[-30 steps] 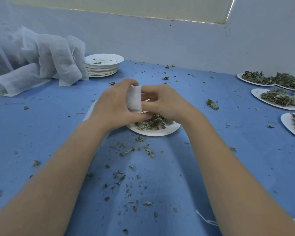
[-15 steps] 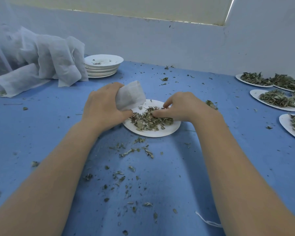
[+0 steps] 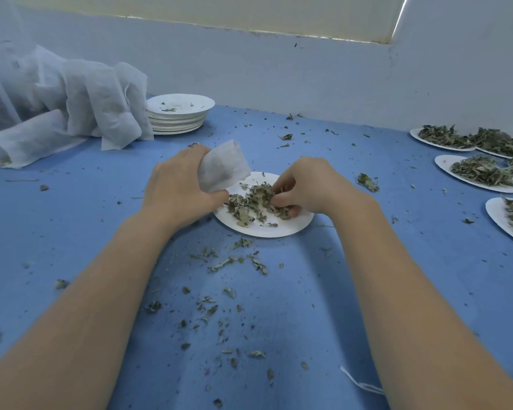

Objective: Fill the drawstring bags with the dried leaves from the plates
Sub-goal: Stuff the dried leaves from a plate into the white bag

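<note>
White non-woven drawstring bag (image 3: 223, 166) sits gripped in our left hand (image 3: 178, 184), tilted just left of our right hand (image 3: 305, 187), whose curled fingers (image 3: 282, 199) pinch dried green leaves (image 3: 253, 202) directly beneath them on the round white paper plate (image 3: 279, 229).

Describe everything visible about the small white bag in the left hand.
The small white bag looks like thin non-woven fabric, pouch-shaped and slightly creased. The left hand grips its lower end, so it tilts up and away over the far-left rim of the plate. Its opening and drawstring are not visible, nor its contents.
</note>
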`<state>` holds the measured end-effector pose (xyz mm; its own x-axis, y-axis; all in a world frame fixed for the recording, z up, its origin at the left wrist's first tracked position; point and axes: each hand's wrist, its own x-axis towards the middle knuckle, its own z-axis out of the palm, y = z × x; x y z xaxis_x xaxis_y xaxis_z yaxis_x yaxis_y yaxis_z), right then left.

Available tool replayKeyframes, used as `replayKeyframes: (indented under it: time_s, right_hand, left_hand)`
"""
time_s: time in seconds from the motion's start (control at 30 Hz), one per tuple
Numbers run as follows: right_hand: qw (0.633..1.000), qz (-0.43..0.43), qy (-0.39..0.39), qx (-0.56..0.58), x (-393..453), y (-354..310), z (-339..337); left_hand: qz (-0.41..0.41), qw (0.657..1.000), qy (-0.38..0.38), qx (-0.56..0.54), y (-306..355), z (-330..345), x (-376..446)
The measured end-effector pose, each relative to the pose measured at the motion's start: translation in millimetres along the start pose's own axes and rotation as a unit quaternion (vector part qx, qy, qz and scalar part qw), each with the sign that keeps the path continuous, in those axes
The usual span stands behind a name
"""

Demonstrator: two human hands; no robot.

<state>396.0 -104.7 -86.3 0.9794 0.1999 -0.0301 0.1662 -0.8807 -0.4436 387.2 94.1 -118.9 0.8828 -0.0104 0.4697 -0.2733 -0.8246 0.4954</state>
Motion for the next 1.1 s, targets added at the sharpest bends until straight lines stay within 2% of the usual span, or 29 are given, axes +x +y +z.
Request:
replayKeyframes:
  time_s: [0.27,0.43,0.6,0.67,0.73,0.83,0.9,1.0,1.1]
  right_hand:
    - [0.987,-0.071,0.127,0.072,-3.2,-6.2,-18.7]
    - [0.987,-0.100,0.122,0.013,-4.7,-17.1,-22.1]
    - [0.983,-0.153,0.098,-0.031,-6.3,-33.4,-9.8]
    - [0.978,-0.167,0.126,0.026,-8.3,-37.8,-3.0]
    - [0.965,-0.169,0.145,0.135,-9.5,-39.2,-0.2]
    - [0.939,-0.157,0.105,0.287,-10.0,-36.7,-2.0]
    - [0.927,-0.154,0.064,0.337,-10.5,-34.1,-4.2]
    - [0.936,-0.147,0.092,0.306,-12.1,-33.8,-4.7]
    - [0.956,-0.145,0.152,0.203,-8.6,-38.4,-0.4]
  left_hand:
    - [0.017,0.998,-0.011,0.059,-2.8,0.9,1.6]
    - [0.053,0.992,-0.002,0.115,-1.9,1.7,2.9]
    - [0.072,0.993,0.004,0.089,6.7,6.8,1.8]
    - [0.068,0.996,0.010,0.056,9.4,8.4,1.0]
    - [0.047,0.999,0.012,0.011,9.4,8.1,1.2]
    - [0.012,0.998,0.020,-0.054,7.8,5.7,2.0]
    - [0.002,0.996,0.027,-0.080,8.5,3.7,1.2]
    - [0.002,0.995,0.040,-0.088,10.1,2.3,-0.1]
    - [0.034,0.995,0.053,-0.073,15.1,2.1,-0.3]
